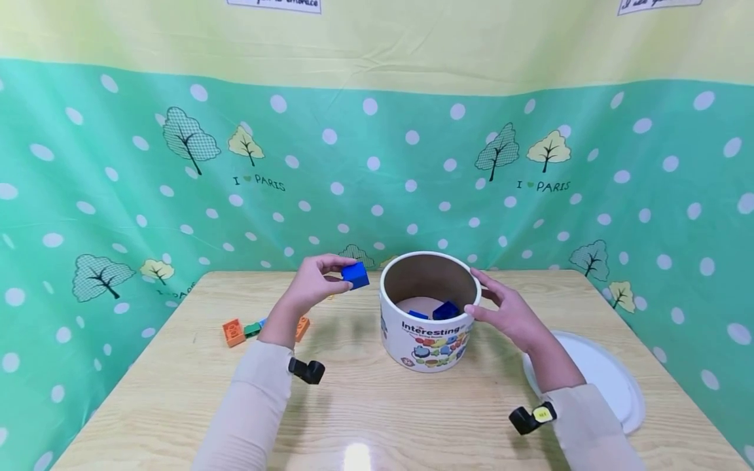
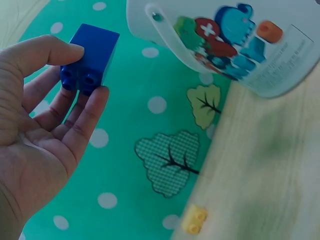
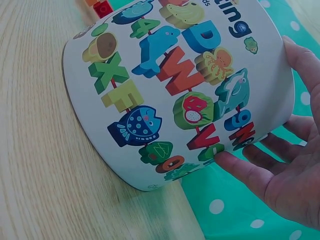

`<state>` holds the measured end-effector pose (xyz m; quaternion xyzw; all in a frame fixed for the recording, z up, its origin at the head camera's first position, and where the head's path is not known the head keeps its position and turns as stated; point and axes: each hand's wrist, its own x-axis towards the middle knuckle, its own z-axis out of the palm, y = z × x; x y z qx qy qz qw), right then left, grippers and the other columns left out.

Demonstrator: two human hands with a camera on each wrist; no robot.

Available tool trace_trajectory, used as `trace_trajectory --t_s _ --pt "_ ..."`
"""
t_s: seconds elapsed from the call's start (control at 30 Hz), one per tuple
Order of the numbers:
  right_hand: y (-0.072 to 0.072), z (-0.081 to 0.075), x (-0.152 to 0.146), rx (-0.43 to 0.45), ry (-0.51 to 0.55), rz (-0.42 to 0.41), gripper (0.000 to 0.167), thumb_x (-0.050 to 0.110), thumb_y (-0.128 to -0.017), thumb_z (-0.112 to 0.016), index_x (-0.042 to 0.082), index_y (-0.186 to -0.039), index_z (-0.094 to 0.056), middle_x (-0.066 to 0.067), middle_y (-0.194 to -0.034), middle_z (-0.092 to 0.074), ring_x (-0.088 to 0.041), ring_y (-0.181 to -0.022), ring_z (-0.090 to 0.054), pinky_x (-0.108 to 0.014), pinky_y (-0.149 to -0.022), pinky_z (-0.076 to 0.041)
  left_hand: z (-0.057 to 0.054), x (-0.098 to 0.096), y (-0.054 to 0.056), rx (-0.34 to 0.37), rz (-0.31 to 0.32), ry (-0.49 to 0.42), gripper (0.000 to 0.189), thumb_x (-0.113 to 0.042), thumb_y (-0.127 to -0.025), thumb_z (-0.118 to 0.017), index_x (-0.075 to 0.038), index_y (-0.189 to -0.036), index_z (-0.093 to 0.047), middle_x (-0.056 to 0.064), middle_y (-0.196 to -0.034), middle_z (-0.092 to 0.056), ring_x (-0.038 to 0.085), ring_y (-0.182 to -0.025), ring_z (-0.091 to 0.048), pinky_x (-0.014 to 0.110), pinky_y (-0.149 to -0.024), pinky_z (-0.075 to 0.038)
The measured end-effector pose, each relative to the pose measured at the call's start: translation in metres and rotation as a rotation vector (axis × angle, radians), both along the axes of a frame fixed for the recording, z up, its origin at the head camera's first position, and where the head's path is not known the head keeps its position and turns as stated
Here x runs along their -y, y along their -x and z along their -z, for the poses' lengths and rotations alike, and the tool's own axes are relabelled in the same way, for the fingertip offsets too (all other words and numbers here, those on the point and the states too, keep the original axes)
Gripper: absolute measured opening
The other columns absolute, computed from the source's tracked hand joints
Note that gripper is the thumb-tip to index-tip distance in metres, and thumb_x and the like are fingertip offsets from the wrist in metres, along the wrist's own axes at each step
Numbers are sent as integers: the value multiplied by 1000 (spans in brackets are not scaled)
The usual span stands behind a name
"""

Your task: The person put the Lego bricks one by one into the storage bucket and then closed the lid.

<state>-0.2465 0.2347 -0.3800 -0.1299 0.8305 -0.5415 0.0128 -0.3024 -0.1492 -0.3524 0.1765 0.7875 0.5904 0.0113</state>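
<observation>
At bottom of the head frame, pale wood-grain table (image 1: 412, 418) with a bright reflection at bottom centre. At lower left, beige left sleeve (image 1: 250, 405), with black left wrist camera (image 1: 306, 371) at the cuff. At lower right, right sleeve (image 1: 592, 428), with black right wrist camera (image 1: 532, 418) bearing a yellow label. At right, white lid (image 1: 615, 379) flat on the table, partly covered by the right forearm.

Right of centre, white printed tub (image 1: 391, 333) upright, open at the top, marked "Interesting". Inside, two darker blue blocks (image 1: 446, 311), lower parts hidden by the near wall. Left of centre, on the table: orange block (image 1: 233, 332), green block (image 1: 252, 330), small blue piece (image 1: 262, 322) and second orange block (image 1: 302, 328), the last two partly hidden behind the left wrist.

Right hand (image 1: 505, 311): at the tub's right side, thumb and fingers spread wide, tips touching rim and outer wall. Left hand (image 1: 315, 281): left of the tub, thumb and fingertips pinching a held block (image 1: 355, 276), blue, studs toward the palm. Held block: raised above the table, just left of the tub's rim in the head frame, well apart from the right hand. At bottom of the left wrist frame, yellow block (image 2: 194, 220) near the table's edge. Farthest, across the upper frame, green and yellow curtain (image 1: 377, 170) with pale dots and printed trees.
</observation>
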Motion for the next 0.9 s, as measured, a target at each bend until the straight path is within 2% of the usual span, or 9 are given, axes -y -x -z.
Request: trace_trajectory --t_s 0.27,0.53,0.7,0.9 --pt "2 -1 0 -1 -13 0 83 31 -89 -73 21 -156 -25 -15 -159 -19 -46 -141 -22 -63 -104 -33 -18 -10 5 -37 13 45 40 -6 -81 -78 -7 -120 -69 14 -123 -61 35 -104 -64 41 -86 -56" --pt "1 1 1 20 -2 0 83 30 -89 -73 20 -156 -24 -16 -160 -18 -46 -142 -21 -63 -105 -33 -30 -22 11 -54 51 45 39 -6 -80 -78 -7 -118 -70 11 -119 -63 31 -107 -59 39 -84 -56" --pt "1 -1 1 5 -25 5 83 32 -89 -73 21 -156 -24 -15 -160 -19 -45 -141 -22 -63 -105 -33 -42 -32 17 -66 63 51 38 -7 -79 -80 -6 -116 -71 10 -116 -62 28 -108 -58 38 -87 -54" --pt "0 -3 1 12 -24 5 83 31 -90 -72 20 -156 -24 -15 -160 -19 -46 -141 -21 -63 -105 -32 -54 -43 24 -12 90 39 39 -6 -80 -79 -6 -118 -70 11 -113 -65 30 -108 -59 38 -90 -53"
